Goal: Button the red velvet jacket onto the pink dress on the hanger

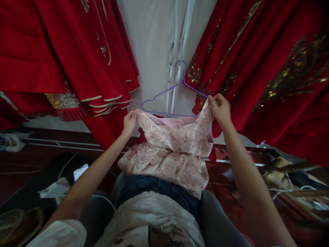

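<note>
A pale pink brocade garment (pixel 174 144) with a gold floral pattern hangs over a thin purple wire hanger (pixel 167 92). Its lower part rests on my lap, over my blue jeans. My left hand (pixel 129 122) is closed on the garment's left shoulder at the hanger's left end. My right hand (pixel 219 109) pinches the garment's right shoulder near the hanger's right arm. The hanger's hook points up toward the white wall between both hands.
Red embroidered garments (pixel 77 58) hang at the upper left, and more red garments with gold trim (pixel 269 68) at the right. A phone (pixel 80 171) and papers lie on the dark floor at the left. Cables and clutter (pixel 290 181) lie at the right.
</note>
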Tool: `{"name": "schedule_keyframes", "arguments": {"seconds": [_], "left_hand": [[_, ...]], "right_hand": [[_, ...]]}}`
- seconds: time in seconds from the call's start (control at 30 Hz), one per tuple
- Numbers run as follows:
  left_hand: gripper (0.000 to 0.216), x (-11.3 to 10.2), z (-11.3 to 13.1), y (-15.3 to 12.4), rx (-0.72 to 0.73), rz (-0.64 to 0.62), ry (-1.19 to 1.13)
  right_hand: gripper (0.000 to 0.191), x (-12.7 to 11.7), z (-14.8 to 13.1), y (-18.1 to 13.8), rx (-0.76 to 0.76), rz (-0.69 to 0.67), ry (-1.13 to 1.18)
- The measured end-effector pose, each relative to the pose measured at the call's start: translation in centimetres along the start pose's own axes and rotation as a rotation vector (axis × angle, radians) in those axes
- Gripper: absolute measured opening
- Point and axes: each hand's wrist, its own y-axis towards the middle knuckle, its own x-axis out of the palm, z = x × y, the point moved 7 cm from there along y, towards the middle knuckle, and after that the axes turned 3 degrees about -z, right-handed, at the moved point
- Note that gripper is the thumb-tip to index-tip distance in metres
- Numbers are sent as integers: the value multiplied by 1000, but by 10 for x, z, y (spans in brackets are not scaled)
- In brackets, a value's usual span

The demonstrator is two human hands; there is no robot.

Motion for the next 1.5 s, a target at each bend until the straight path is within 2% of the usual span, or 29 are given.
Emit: {"name": "schedule_keyframes", "arguments": {"seconds": [0.13, 0.33, 0.57, 0.83, 1.0, 1.07, 1.17, 1.23, 1.3, 1.4, 1.5], "left_hand": [[26, -2, -15, -2, -87, 37, -73], [26, 1, -6, 1, -62, 63, -126], [27, 4, 9, 11, -20, 45, -77], [29, -9, -1, -4, -32, 63, -7], [33, -7, 2, 5, 5, 39, 25], [34, 3, 12, 14, 39, 9, 24], [34, 24, 41, 29, 129, -82, 15], [35, 39, 64, 37, 184, -207, 36], [39, 50, 79, 44, 170, -369, 42], [49, 50, 71, 51, 0, -518, -81], [55, 44, 33, 52, -183, -524, -224]], "right_hand": [[44, 0, 0, 1, 8, -23, 7], [45, -3, 0, 3, -13, -10, -20], [49, -5, 2, 4, -25, 14, -29], [50, -5, 0, 3, -16, 7, -21], [50, -3, 4, 4, -15, 8, -39], [49, -3, 4, 4, -16, 0, -36], [48, -2, 4, 3, -2, -6, -23], [48, -2, 5, 2, 6, -6, -12], [47, 0, 7, 2, 14, -7, 7], [48, 4, 11, 4, 17, -21, 45], [48, 10, 15, 4, 21, -33, 79]]}}
